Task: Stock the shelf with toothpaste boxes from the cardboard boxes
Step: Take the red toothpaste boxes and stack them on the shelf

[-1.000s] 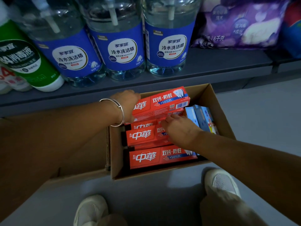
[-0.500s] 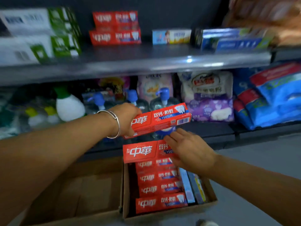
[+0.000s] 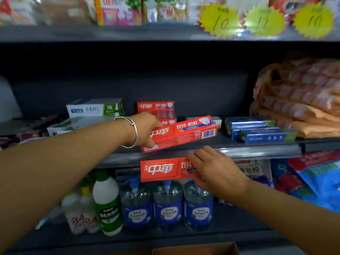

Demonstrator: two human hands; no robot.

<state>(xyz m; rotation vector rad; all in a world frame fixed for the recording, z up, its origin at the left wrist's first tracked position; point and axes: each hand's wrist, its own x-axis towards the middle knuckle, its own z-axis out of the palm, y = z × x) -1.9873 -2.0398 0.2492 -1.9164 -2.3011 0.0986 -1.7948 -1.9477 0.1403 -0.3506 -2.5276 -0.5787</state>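
Toothpaste boxes fill both your hands: your left hand (image 3: 147,129) grips one red box (image 3: 184,134) by its end over the shelf (image 3: 257,151) edge; your right hand (image 3: 219,172) holds another (image 3: 161,170) just below it.

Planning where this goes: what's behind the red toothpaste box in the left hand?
Behind the red toothpaste box stands a stack of matching red boxes on the dark shelf; the stack's lower part is hidden by the left hand.
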